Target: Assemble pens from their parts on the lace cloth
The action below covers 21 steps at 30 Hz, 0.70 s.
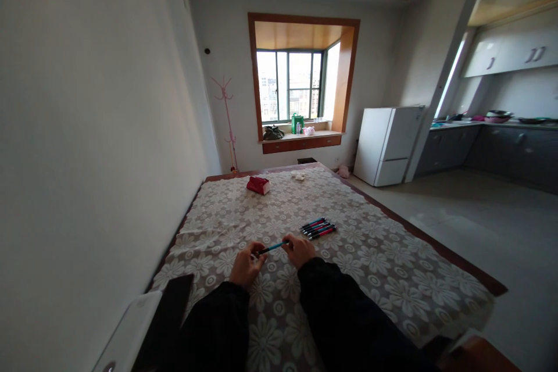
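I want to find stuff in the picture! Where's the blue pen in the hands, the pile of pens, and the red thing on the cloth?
blue pen (272,247), head view, middle of its barrel
pile of pens (318,228), head view, centre of the bunch
red thing (258,185), head view, its top face

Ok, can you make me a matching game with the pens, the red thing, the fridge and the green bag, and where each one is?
Things:
1. teal pen
2. bunch of pens
3. red packet
4. white fridge

Places:
A. far end of the flowered cloth
B. on the floor, right of the window
C. between both hands
D. on the cloth just beyond the right hand

Pairs: 1-C, 2-D, 3-A, 4-B
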Motion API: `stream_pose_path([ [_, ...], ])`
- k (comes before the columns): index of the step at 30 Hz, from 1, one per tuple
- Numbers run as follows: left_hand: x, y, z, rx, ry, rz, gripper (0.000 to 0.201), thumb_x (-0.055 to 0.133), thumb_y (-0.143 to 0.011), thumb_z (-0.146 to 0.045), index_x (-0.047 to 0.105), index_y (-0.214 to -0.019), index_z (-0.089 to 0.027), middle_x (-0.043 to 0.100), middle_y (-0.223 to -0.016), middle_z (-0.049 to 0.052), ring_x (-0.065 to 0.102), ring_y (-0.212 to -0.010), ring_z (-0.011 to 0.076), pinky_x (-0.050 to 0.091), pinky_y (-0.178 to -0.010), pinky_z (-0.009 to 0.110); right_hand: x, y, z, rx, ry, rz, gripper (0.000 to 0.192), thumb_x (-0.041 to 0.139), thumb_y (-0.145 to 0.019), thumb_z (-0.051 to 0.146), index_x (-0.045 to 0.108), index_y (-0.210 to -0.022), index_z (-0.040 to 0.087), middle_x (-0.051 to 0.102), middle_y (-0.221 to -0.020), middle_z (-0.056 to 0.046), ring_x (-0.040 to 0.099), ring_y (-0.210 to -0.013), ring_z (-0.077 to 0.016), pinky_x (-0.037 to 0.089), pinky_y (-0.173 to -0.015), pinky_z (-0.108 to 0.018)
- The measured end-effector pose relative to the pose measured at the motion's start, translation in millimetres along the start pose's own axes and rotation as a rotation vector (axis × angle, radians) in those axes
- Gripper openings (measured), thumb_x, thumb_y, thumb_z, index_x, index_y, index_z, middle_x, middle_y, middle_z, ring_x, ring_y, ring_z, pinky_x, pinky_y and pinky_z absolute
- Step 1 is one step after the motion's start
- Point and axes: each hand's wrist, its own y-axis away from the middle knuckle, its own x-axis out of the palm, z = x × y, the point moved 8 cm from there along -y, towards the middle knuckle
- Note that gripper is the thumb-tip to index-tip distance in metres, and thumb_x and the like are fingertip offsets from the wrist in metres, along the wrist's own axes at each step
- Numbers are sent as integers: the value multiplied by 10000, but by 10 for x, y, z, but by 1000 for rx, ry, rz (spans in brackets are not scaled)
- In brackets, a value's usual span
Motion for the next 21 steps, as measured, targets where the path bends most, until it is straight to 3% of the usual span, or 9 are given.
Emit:
stream_pose_path([
  [5, -15, -38, 107, 11, -7, -30, 230, 535, -803, -355, 660, -940, -219, 708, -833, 31, 636, -756, 173, 450, -674, 265, -135, 39, 154, -182, 105, -133, 122, 567, -854, 305, 643, -903, 223, 606, -1058, -58, 503, -1043, -207, 351, -897, -307],
  [9, -71, -32, 64, 44, -77, -64, 251, 502, -841, -405, 678, -885, -232, 696, -821, 30, 617, -741, 171, 432, -666, 260, 84, 35, 182, -276, 101, 30, 184, 440, -934, 262, 613, -911, 202, 648, -937, -46, 556, -930, -176, 360, -851, -298],
  [12, -91, -14, -33, 94, -162, -65, 302, 462, -872, -431, 668, -786, -227, 670, -797, 37, 591, -743, 170, 410, -664, 252, 240, 27, 151, -295, 100, 139, 173, 461, -936, 279, 619, -913, 213, 667, -899, -25, 581, -877, -160, 376, -810, -273],
  [16, -38, 0, -83, 124, -261, -15, 405, 404, -902, -429, 602, -626, -209, 624, -693, 28, 561, -720, 163, 368, -663, 248, 235, 32, 188, -329, 147, 123, 147, 481, -928, 244, 622, -902, 215, 667, -874, -19, 580, -855, -153, 381, -769, -255],
  [21, -14, -13, 75, -17, -295, -8, 562, 292, -929, -468, 569, -530, -185, 582, -574, 29, 544, -626, 154, 348, -616, 255, 145, 70, 322, -417, 176, 55, 107, 513, -916, 246, 605, -875, 210, 665, -872, -16, 563, -877, -163, 370, -795, -269],
])
